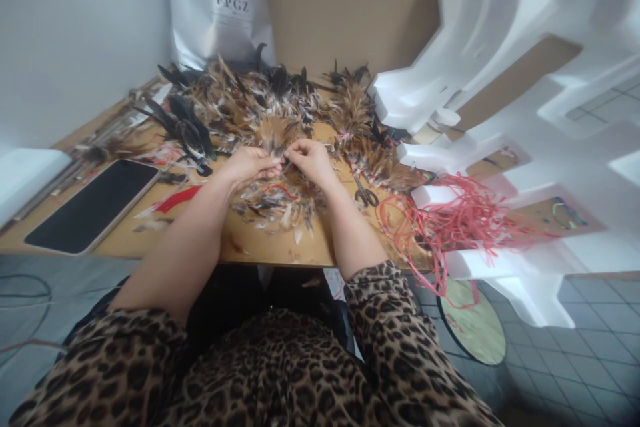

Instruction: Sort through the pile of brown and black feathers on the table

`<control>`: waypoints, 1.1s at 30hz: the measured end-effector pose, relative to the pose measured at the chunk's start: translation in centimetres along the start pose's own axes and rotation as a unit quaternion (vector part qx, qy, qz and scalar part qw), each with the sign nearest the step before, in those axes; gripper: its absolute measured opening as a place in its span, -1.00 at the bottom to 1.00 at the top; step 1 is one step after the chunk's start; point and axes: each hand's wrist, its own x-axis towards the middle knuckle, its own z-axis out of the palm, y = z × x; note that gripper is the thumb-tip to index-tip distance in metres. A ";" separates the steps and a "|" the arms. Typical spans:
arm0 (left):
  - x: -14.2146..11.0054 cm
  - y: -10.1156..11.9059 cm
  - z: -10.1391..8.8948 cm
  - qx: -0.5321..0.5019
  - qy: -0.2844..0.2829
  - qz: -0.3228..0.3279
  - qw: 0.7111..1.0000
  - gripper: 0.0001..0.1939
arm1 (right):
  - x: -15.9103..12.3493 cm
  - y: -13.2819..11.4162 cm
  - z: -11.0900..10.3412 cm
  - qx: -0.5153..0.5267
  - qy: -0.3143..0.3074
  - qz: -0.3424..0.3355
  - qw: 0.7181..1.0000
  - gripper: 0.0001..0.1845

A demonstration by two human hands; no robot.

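A small bunch of brown feathers [273, 132] fans upward between my hands above the middle of the wooden table. My left hand [253, 167] is closed, its thumb and fingers pinching the bunch at the base. Close beside it, my right hand [311, 160] also pinches at the base of the bunch; what sits between its fingertips is too small to make out. Under my hands lie loose feathers [287, 210] in brown and white, with a thin red strip [281, 192] among them.
Feather piles [225, 100] cover the table's back. Scissors [367, 193] lie right of my forearm, near tangled pink strips [465, 213] and white foam pieces [417, 100]. A phone [95, 203] lies left. Behind stands a printed bag [220, 20]. A round-topped stool or bin [473, 320] stands below right.
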 end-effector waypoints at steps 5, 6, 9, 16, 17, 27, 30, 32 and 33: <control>0.0 -0.2 0.0 0.027 -0.022 0.003 0.999 -0.87 | -0.1 -0.3 0.1 0.005 -0.005 -0.009 1.000 -0.80; 0.0 -0.2 0.0 0.032 -0.025 0.003 0.999 -0.88 | -0.1 -0.3 0.1 0.005 -0.004 -0.009 1.000 -0.80; 0.1 -0.1 0.1 0.022 -0.009 0.016 1.000 -0.90 | -0.1 -0.2 0.0 0.010 0.005 -0.014 1.000 -0.79; 0.3 0.1 0.0 -0.014 0.050 0.019 0.998 -0.88 | -0.2 -0.1 -0.3 -0.067 -0.014 -0.011 0.998 -0.77; 0.2 0.2 0.1 0.001 0.051 0.017 0.999 -0.88 | -0.2 -0.3 -0.4 -0.091 -0.015 -0.020 0.996 -0.78; -0.6 0.2 0.7 0.256 -0.047 -0.014 0.965 -0.82 | -1.9 -3.3 -0.4 -0.403 -0.095 -0.186 0.891 -0.67; -0.8 0.5 0.9 0.294 -0.057 -0.014 0.954 -0.77 | -2.0 -3.6 -0.4 -0.418 -0.114 -0.213 0.875 -0.65; -1.0 0.6 1.1 0.307 -0.067 -0.008 0.949 -0.76 | -1.9 -3.6 -0.5 -0.415 -0.119 -0.224 0.874 -0.65; -1.1 0.7 1.1 0.312 -0.070 -0.004 0.948 -0.76 | -1.8 -3.5 -0.5 -0.413 -0.120 -0.225 0.874 -0.65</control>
